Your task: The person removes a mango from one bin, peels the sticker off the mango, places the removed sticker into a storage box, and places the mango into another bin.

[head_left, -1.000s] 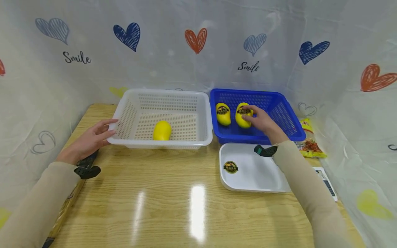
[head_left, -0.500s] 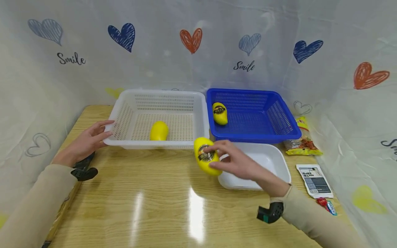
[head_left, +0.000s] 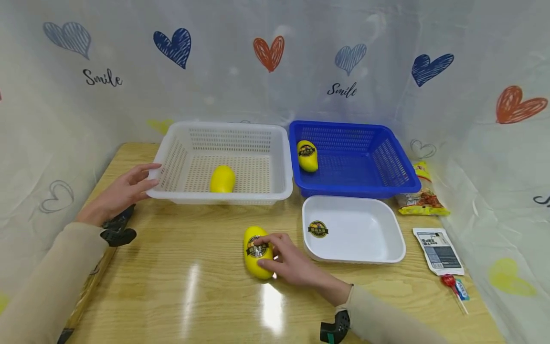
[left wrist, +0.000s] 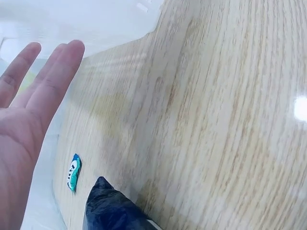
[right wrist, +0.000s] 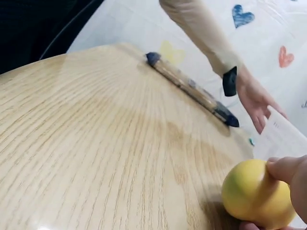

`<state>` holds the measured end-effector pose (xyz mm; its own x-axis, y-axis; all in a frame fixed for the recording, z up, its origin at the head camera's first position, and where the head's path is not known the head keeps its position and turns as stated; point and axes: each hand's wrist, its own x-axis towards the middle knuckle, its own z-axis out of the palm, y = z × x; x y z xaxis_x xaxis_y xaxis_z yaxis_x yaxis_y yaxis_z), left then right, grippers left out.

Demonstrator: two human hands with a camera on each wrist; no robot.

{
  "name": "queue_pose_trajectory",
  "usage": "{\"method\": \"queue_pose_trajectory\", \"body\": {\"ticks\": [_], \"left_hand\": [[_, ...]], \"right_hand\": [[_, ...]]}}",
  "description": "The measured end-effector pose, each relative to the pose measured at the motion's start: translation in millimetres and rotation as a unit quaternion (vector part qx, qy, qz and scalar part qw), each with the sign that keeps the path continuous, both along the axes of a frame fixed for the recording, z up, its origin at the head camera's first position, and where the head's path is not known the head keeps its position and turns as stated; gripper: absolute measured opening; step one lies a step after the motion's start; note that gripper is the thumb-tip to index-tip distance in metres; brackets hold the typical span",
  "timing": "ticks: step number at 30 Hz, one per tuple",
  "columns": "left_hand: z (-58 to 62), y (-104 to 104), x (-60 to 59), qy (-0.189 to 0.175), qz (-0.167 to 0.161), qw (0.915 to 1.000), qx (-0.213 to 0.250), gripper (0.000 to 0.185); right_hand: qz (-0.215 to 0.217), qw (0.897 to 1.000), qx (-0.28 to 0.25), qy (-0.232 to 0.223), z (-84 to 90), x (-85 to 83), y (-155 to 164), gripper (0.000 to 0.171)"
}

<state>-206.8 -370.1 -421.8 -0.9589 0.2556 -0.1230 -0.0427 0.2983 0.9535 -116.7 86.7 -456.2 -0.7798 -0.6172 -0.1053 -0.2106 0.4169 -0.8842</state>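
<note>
My right hand grips a yellow mango with a black label, low over or on the table in front of the baskets. In the right wrist view the thumb presses the mango from above, and a fingertip shows under it. My left hand touches the left rim of the white basket, its fingers fairly straight in the left wrist view. Inside that basket lies one mango, no label showing. Another labelled mango lies at the left of the blue basket.
A white tray with a round label stands before the blue basket. To the right lie a yellow snack bag, a white-and-grey packet, a red lollipop and a small wrapper. A long package lies along the left table edge.
My right hand has lifted one mango out of the blue basket and brought it left and toward me, down to the table. My left hand has stayed at the white basket's rim.
</note>
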Motion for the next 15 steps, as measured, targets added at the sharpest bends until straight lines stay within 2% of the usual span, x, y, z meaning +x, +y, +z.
{"method": "queue_pose_trajectory", "body": {"ticks": [2, 6, 10, 15], "left_hand": [[0.0, 1, -0.7, 0.002, 0.001, 1.0, -0.005, 0.054], [-1.8, 1, -0.6, 0.001, 0.001, 0.9999, 0.016, 0.054], [-3.4, 0, -0.6, 0.006, -0.001, 0.9995, 0.031, 0.052], [-2.3, 1, -2.6, 0.008, -0.004, 0.9997, 0.024, 0.053]], "right_hand": [[-0.019, 1.0, -0.008, -0.015, -2.2, -1.1, -2, 0.035], [-0.029, 0.999, -0.026, -0.027, -4.8, -4.4, -9, 0.036], [-0.027, 0.999, -0.032, -0.015, -5.2, -7.9, -14, 0.037], [-0.026, 1.0, -0.008, 0.009, -2.4, -10.0, -15, 0.044]]}}
